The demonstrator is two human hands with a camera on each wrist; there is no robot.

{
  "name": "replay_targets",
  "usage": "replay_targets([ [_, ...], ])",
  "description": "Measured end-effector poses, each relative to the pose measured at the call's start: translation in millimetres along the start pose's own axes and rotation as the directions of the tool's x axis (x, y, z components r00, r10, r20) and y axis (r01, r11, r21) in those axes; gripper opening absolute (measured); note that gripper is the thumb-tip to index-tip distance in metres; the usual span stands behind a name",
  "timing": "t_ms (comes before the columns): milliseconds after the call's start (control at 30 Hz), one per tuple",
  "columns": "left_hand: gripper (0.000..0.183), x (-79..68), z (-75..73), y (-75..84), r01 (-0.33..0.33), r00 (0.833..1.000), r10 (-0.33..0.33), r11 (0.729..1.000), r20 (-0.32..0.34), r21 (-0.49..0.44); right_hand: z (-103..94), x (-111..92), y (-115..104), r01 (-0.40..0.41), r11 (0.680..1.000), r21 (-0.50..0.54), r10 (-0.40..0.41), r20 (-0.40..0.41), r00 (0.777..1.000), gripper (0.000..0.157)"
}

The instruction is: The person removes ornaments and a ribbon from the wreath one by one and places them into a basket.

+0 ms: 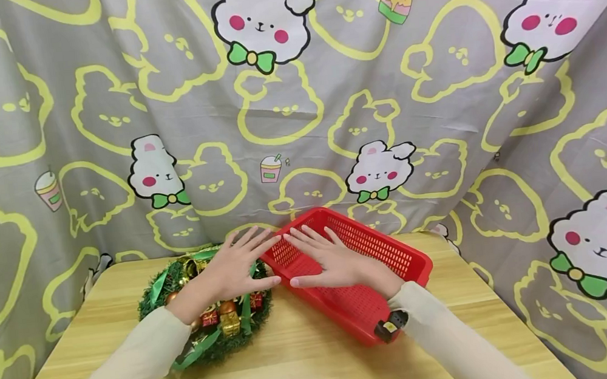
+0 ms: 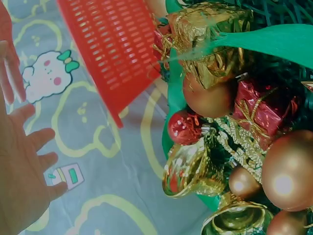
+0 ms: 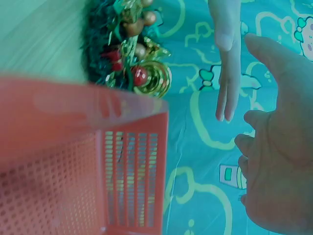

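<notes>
Both hands hover over the table in the head view with fingers spread and straight, fingertips and thumbs close to each other. The left hand is above a green wreath trimmed with gold bells, bronze balls, small red and gold wrapped boxes and green ribbon. Over the near side of a red plastic basket is the right hand. Neither hand holds anything. In the right wrist view the basket's inside shows a perforated bottom and slotted wall, with nothing seen in the visible part.
The wooden table carries the wreath at left and the basket, set at a slant, at right. A grey curtain with cartoon rabbits hangs behind and along both sides. A small black device sits at the right wrist.
</notes>
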State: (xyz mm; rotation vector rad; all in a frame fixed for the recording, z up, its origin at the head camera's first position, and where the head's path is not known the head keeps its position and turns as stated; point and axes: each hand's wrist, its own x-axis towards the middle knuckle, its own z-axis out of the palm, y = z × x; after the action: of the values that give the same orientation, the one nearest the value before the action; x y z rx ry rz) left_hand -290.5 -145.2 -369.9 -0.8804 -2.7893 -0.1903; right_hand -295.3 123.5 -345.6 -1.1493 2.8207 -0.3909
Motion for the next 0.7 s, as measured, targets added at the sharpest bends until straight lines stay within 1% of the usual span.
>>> replay_targets([
  [200, 0.086, -7.0, -0.9, -8.2, 0.01, 0.999, -0.011, 1.0, -0.039, -0.025, 3.5, 2.2, -10.9, 0.017, 1.0, 0.013, -0.017, -0.007, 1.0, 0.091],
  [367, 0.084, -17.5, -2.4, -20.5, 0.031, 0.997, -0.036, 0.997, -0.064, -0.069, 5.1, 4.5, -17.3, 0.029, 1.0, 0.01, -0.029, -0.015, 0.999, 0.09],
  [533, 0.085, -35.6, -5.4, -41.4, 0.083, 0.992, -0.093, 0.99, -0.087, -0.112, 4.6, 9.7, -23.3, 0.063, 0.998, -0.005, -0.063, -0.048, 0.997, 0.088],
  [700, 0.086, -60.2, -2.4, -68.5, 0.159, 0.978, -0.177, 0.976, -0.114, -0.152, 2.2, 19.6, -30.2, 0.088, 0.996, -0.021, -0.089, -0.077, 0.993, 0.086],
])
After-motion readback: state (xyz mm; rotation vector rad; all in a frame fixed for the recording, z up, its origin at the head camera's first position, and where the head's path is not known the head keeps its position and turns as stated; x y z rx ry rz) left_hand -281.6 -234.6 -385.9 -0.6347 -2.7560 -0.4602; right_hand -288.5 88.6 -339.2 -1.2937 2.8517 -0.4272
